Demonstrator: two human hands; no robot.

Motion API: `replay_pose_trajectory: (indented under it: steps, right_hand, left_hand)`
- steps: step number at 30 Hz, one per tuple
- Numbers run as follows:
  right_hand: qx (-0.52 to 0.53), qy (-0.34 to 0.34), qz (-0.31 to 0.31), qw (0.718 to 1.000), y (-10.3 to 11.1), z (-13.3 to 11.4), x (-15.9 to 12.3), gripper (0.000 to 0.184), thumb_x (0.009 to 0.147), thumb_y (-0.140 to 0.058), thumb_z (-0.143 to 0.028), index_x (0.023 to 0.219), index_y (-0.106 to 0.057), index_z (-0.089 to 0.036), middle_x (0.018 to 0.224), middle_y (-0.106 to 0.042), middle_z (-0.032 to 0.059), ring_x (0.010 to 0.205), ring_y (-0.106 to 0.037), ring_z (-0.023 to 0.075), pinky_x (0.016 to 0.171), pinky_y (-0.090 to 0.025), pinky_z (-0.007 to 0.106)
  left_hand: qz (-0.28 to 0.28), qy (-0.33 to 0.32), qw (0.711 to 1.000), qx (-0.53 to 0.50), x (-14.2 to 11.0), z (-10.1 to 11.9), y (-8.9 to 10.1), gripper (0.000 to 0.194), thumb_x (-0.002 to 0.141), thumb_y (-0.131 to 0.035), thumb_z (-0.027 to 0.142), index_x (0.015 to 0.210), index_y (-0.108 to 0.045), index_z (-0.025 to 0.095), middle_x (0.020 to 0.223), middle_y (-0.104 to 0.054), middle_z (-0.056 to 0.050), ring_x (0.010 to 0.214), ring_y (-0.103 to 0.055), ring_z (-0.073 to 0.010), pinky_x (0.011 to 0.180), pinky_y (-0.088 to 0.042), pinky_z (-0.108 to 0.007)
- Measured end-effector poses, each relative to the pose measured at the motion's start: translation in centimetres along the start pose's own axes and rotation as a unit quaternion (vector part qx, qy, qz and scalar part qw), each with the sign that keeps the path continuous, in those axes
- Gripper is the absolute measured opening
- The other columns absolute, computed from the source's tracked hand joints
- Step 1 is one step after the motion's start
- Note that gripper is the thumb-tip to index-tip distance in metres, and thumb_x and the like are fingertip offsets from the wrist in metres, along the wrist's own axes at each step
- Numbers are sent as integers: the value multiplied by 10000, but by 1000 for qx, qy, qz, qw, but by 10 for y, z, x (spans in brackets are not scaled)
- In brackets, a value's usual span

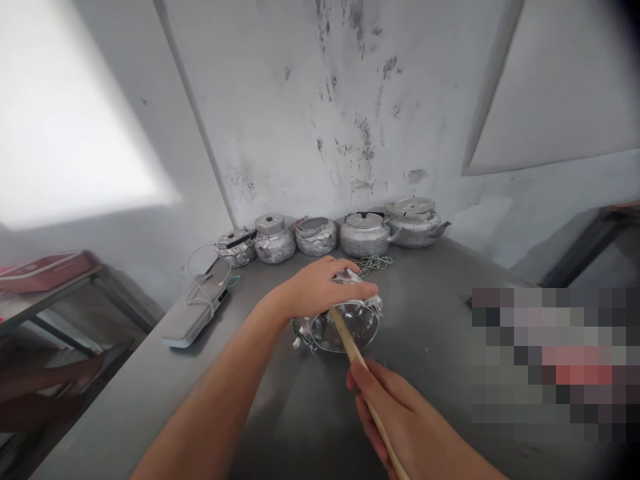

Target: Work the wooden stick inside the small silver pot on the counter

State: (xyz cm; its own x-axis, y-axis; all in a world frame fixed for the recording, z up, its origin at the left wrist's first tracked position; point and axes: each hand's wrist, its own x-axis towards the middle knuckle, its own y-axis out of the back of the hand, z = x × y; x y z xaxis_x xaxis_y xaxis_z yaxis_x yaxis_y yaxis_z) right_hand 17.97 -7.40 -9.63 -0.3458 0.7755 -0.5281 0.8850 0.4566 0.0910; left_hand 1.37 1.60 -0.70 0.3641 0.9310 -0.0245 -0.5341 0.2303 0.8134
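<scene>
Here, a small metal pot (345,323) lies tipped on its side mid-table on the grey steel tabletop (440,293), against a stained white wall. The left hand (320,288) curls over it, clasping. The right hand (405,420), nearer, grips a wooden stick (353,350) poked into its mouth. Five kettles (365,235) line the far edge.

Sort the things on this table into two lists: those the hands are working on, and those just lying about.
In hand: metal pot tipped on its side, gripped by left hand; wooden stick held by right hand.
Lying about: five kettles by the wall; flat grey case; chain.
</scene>
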Motion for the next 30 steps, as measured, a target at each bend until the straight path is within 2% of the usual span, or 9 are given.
replay_pose_trajectory:
  steps: [3,8,11,16,26,30]
  right_hand:
    - [6,14,9,1000,-1,5,3,430,1072,-266,-453,815,-525,-224,540,-474,-86,322,-374,45,323,-334,134]
    - [19,30,14,999,-6,14,9,405,1070,-287,-435,848,-545,-215,533,-467,-74,423,-399,60,366,-323,104]
    - [22,37,8,999,-4,17,9,431,1067,-260,-488,861,-529,-222,570,-469,-77,402,-391,50,349,-319,105]
    - [9,33,-11,999,2,12,8,410,1078,-235,-420,872,-529,-220,543,-457,-88,328,-351,48,311,-332,127]
    - [11,19,4,1000,0,-1,1,429,1062,-290,-474,783,-498,-223,511,-448,-94,287,-373,47,323,-335,145]
    - [18,11,1,1000,1,-3,1,403,1056,-318,-474,808,-515,-225,508,-451,-95,296,-349,45,320,-320,132]
  left_hand:
    - [-4,-2,1000,2,0,0,0,709,868,-537,780,1396,-583,310,1410,-558,-64,1223,-554,-308,1012,-444,-407]
    - [-4,-6,1000,9,-1,1,1,724,873,-512,780,1408,-573,295,1436,-547,-68,1249,-545,-316,1024,-440,-396]
    - [-9,-2,1000,11,-1,1,1,742,869,-501,789,1419,-564,295,1439,-546,-63,1245,-553,-319,1023,-443,-396]
    - [1,-8,1000,7,-1,0,0,717,867,-515,788,1391,-585,305,1401,-567,-61,1223,-563,-306,1023,-444,-399]
    - [-6,-8,1000,8,-1,-2,0,734,866,-499,807,1404,-573,313,1412,-555,-66,1228,-555,-315,1022,-439,-407]
    - [-3,-9,1000,3,-1,-2,0,725,864,-504,805,1398,-578,320,1426,-553,-63,1232,-552,-319,1014,-442,-405]
